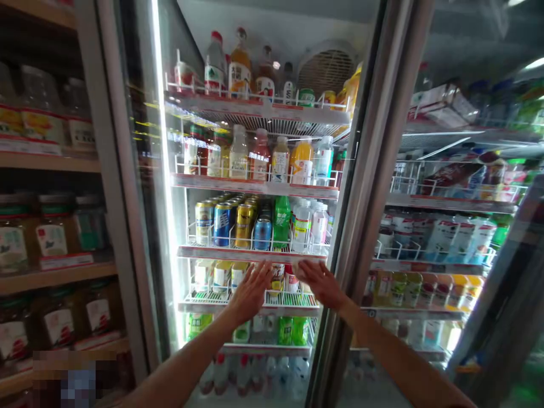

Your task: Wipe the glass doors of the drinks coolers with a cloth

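Observation:
My left hand [250, 292] reaches forward with its fingers stretched out and nothing in it. Level with it on the right is my right hand [321, 283], also empty, its fingers extended. Both sets of fingertips overlap the price rail [221, 253] of a fridge shelf; I cannot tell whether they touch it. Above that rail stand a blue can [222, 225], a gold can [243, 225], a light-blue can [262, 233], a green bottle [281, 220] and a clear bottle with a yellow label [302, 226]. Behind my hands, the drinks on the shelf below are partly hidden.
A metal door frame [365, 187] rises right of the lit fridge section. Beyond it, another section holds cartons [442, 238] and bottles. Wooden shelves with jars [51, 238] stand on the left. Higher fridge shelves hold juice bottles [302, 161] behind wire guards.

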Tool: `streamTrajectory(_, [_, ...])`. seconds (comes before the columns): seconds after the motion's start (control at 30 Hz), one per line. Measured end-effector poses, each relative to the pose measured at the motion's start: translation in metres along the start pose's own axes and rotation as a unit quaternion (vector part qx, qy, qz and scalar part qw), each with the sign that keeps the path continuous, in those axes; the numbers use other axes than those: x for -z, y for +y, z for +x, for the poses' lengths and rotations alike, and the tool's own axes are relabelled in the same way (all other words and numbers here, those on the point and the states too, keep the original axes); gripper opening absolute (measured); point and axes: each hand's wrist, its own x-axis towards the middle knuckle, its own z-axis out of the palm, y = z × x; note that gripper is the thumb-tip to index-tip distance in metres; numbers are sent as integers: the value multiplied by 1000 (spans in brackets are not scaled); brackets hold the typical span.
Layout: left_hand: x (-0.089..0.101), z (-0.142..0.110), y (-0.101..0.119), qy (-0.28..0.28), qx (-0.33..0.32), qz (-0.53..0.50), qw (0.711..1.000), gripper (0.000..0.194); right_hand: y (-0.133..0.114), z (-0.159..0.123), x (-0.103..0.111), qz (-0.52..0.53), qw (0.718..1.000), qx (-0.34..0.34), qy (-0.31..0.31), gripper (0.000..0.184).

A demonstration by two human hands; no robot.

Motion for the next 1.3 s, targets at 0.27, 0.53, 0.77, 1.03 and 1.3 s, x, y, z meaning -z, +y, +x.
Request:
streamTrajectory(0.27, [19,12,-32,32,44,41,998,56,-14,64,-2,19,997,-50,58,50])
streamTrajectory(0.53, [36,-23,-83,46,109,76,990,58,-17,137,9,30,970,-203,134,46])
streamTrajectory(0.77, [50,-66,-118,31,133,107,985,55,-88,148,-21,65,993,99,24,51])
streamTrajectory(1.03, [71,-100,-161,20,163,118,979,56,-120,225,-26,66,995,29,74,54])
streamTrajectory(1.3, [98,-95,-212,63,175,113,976,61,-102,299,-5,48,977,-154,138,51])
